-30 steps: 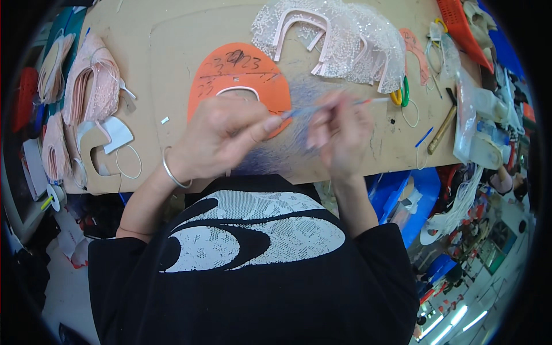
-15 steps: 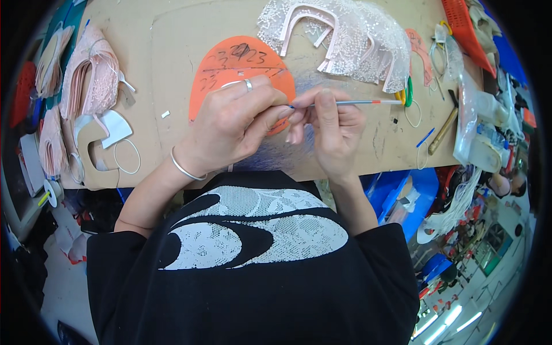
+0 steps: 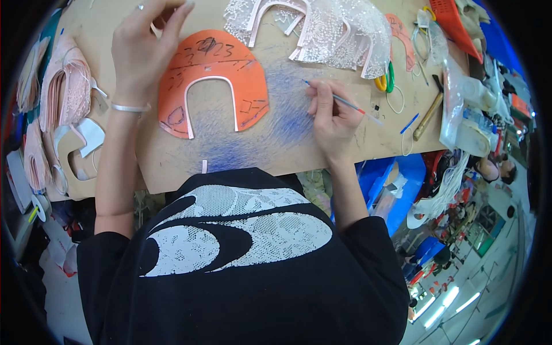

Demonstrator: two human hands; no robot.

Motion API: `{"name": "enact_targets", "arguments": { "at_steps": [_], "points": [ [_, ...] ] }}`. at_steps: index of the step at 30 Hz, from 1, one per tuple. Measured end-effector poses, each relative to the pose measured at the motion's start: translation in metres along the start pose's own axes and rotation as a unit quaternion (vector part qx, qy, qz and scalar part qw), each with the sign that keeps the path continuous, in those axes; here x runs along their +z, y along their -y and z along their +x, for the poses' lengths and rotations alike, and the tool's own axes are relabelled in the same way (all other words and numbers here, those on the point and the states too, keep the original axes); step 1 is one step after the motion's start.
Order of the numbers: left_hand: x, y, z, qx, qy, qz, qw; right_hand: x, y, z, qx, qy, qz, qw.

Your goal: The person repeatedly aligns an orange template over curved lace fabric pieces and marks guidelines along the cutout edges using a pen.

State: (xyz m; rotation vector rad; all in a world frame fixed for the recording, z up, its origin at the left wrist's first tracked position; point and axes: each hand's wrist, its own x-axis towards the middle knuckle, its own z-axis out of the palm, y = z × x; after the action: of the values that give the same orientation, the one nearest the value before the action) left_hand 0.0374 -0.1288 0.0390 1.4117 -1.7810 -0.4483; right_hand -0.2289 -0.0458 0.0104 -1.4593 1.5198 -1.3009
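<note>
My right hand [image 3: 329, 118] is shut on a thin pen [image 3: 339, 100] with a blue tip and a red band, and rests on the blue-smudged part of the brown work board [image 3: 270, 149]. My left hand [image 3: 144, 49], with a ring and a wrist bangle, is raised over the far left of the board, fingers pointing away; whether it pinches anything I cannot tell. Between the hands lies an orange half-round template [image 3: 213, 69] with a white-edged U-shaped cutout, flat on the board and untouched.
White sequinned lace pieces [image 3: 322, 29] lie at the far edge. Stacks of pink cut pieces [image 3: 60, 92] sit on the left. Green and yellow scissors [image 3: 386, 80], a hammer [image 3: 428, 115] and a clear plastic bag [image 3: 460, 109] lie on the right. A small white strip [image 3: 204, 167] rests near the front edge.
The hands have parted. My left hand went up and away to the far left. My right hand moved right with the pen. The orange template now lies uncovered.
</note>
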Motion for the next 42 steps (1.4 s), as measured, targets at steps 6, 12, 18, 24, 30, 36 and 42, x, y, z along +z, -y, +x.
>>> {"name": "enact_targets", "arguments": {
  "at_steps": [6,12,18,24,30,36,42],
  "points": [
    [0.010,0.003,-0.010,0.126,-0.053,0.108,0.985,0.000,-0.007,-0.003,-0.044,0.000,-0.070,0.997],
    [0.018,-0.030,-0.073,0.138,0.175,0.029,0.974,-0.002,-0.009,-0.002,-0.038,-0.004,-0.094,0.995],
    [0.023,-0.024,-0.078,0.135,0.189,0.031,0.972,-0.008,-0.004,0.001,-0.097,-0.035,-0.180,0.978],
    [0.024,-0.035,-0.082,0.124,0.165,0.101,0.973,-0.016,-0.001,-0.008,-0.019,0.000,-0.137,0.990],
    [0.012,-0.035,-0.071,0.105,0.217,0.091,0.966,-0.010,0.012,-0.010,0.060,0.024,-0.041,0.997],
    [0.018,-0.024,-0.080,0.130,0.199,0.098,0.966,0.012,0.014,-0.015,0.043,0.096,0.047,0.993],
    [0.023,-0.029,-0.084,0.121,0.187,0.096,0.970,0.016,0.014,-0.010,0.003,0.135,0.024,0.991]
  ]
}}
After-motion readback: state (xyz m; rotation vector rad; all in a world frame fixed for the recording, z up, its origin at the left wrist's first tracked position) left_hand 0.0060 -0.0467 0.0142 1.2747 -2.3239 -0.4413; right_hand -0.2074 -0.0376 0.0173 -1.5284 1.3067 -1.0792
